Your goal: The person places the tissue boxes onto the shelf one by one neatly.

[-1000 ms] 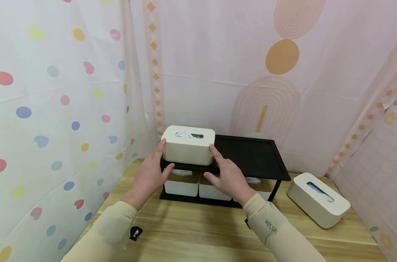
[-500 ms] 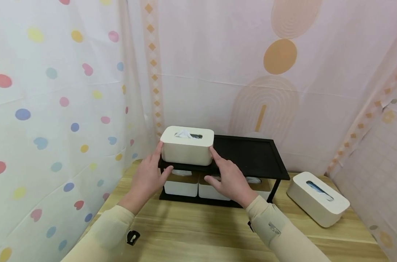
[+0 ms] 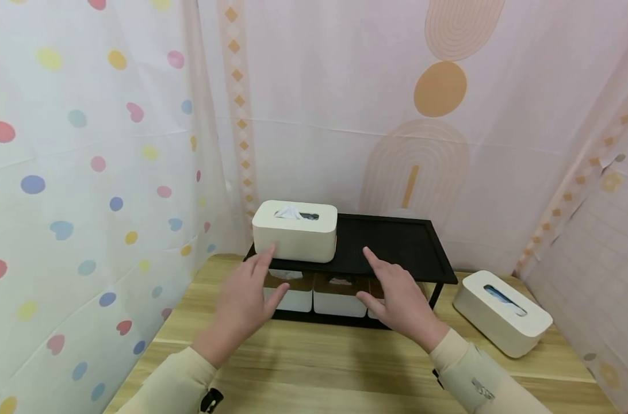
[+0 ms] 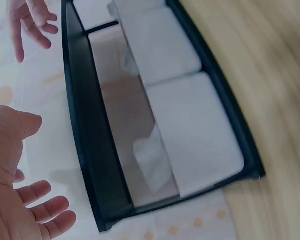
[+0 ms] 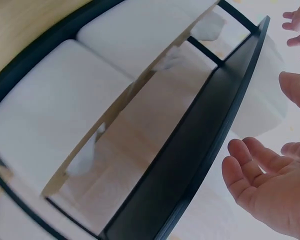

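A cream tissue box [image 3: 295, 241], white tissue showing in its slot, stands on the left end of a black two-tier rack [image 3: 391, 244]. In the head view my left hand [image 3: 247, 299], fingers extended, overlaps the box's lower front. My right hand [image 3: 399, 296] is spread in front of the rack's top shelf, to the right of the box, holding nothing. On the lower shelf sit several white tissue boxes with brown lids, such as this white box [image 4: 195, 130]. Both wrist views show the hands with loose, empty fingers beside the rack's top shelf.
Another cream tissue box [image 3: 502, 313] lies angled on the wooden table [image 3: 314, 368], right of the rack. A dotted curtain [image 3: 96, 218] hangs on the left, and a pale patterned curtain [image 3: 314, 144] hangs behind the rack.
Both hands have let go of the cream box's sides and drawn back toward the person. The right hand has moved to the right, while the box stays on the rack.
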A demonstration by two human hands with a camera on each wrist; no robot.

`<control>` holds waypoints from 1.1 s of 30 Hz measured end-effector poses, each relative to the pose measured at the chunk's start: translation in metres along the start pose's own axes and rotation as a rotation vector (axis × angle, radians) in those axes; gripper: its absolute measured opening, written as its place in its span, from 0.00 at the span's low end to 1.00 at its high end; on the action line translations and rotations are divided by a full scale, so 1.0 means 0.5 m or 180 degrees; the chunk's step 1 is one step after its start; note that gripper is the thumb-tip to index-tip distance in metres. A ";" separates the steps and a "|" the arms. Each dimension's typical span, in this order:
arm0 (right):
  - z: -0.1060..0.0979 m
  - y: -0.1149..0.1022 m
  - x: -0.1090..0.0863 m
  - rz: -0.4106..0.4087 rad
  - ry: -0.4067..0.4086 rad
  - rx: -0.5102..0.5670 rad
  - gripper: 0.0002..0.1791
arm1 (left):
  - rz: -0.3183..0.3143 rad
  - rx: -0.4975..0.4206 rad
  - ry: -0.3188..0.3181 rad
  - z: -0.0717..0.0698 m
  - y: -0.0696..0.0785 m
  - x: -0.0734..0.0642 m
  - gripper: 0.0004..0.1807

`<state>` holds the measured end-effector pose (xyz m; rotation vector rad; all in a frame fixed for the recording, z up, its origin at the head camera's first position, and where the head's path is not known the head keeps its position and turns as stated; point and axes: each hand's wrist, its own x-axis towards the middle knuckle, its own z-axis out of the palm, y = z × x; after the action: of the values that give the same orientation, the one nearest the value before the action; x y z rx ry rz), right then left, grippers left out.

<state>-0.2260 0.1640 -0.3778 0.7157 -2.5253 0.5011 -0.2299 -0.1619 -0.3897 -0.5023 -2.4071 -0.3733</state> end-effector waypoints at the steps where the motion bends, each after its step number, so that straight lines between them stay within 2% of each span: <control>1: -0.004 0.005 -0.008 0.0013 0.0014 -0.0019 0.51 | 0.0033 -0.0036 -0.0018 0.005 0.006 -0.005 0.46; 10: -0.040 0.057 -0.078 0.0028 0.0305 -0.0162 0.49 | 0.0199 -0.0408 -0.0335 0.064 0.069 -0.042 0.44; 16: -0.071 0.112 -0.121 0.0098 0.0498 -0.0244 0.50 | 0.0303 -0.0535 -0.0746 0.094 0.115 -0.054 0.44; 20: -0.096 0.154 -0.153 0.0390 0.0493 -0.0313 0.51 | 0.0438 -0.0587 -0.0926 0.109 0.142 -0.061 0.45; 25: -0.121 0.222 -0.192 0.0885 0.0311 -0.0368 0.53 | 0.0675 -0.0589 -0.1038 0.126 0.167 -0.069 0.42; 30: -0.135 0.291 -0.226 0.1215 0.0196 -0.0483 0.53 | 0.0822 -0.0607 -0.1468 0.136 0.179 -0.075 0.41; 33: -0.148 0.325 -0.240 0.1423 -0.0011 -0.0587 0.55 | 0.0921 -0.0625 -0.1723 0.138 0.179 -0.078 0.40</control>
<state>-0.2023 0.3748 -0.4144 0.0794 -2.6924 0.4013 -0.1990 -0.0660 -0.4545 -1.1497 -2.7618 -0.3827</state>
